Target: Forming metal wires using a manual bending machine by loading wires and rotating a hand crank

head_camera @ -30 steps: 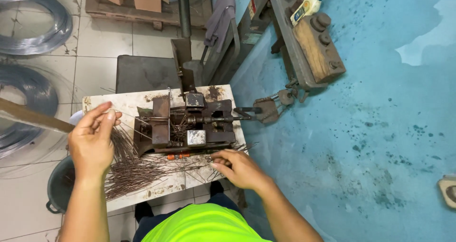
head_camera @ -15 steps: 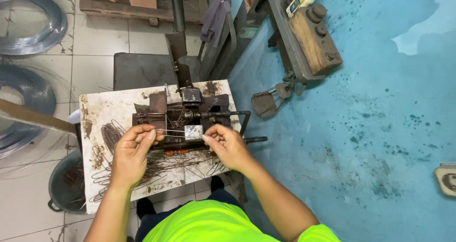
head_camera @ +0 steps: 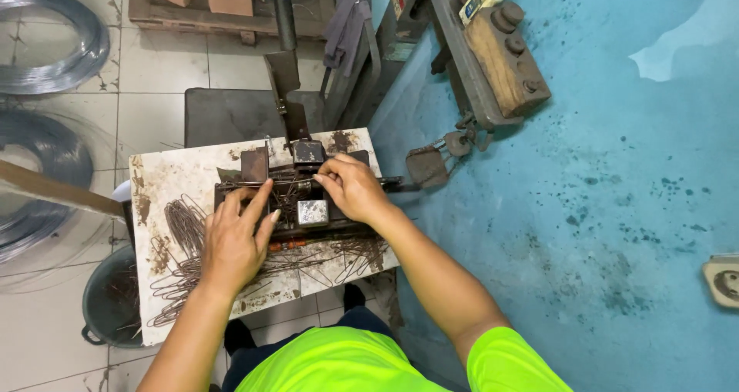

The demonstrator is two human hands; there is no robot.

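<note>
A rusty metal bending jig (head_camera: 302, 199) sits on a stained white work table (head_camera: 165, 172). My left hand (head_camera: 235, 242) rests on the jig's left side, fingers stretched forward onto thin wire laid across it. My right hand (head_camera: 350, 185) is on the jig's right side, fingertips pinching the same wire near a small dark block (head_camera: 308, 152). A pile of bent wire pieces (head_camera: 181, 261) lies on the table under and left of my left hand. A small shiny metal block (head_camera: 312, 212) sits between my hands.
A dark bucket (head_camera: 108, 299) stands under the table's left edge. Coils of wire (head_camera: 54, 49) lie on the tiled floor at left. A pedal on a linkage (head_camera: 426, 166) and a wooden block with knobs (head_camera: 508, 53) are to the right, on the blue floor.
My left hand came down from the table's left edge onto the jig. My right hand moved up from the table's front edge to the wire on the jig.
</note>
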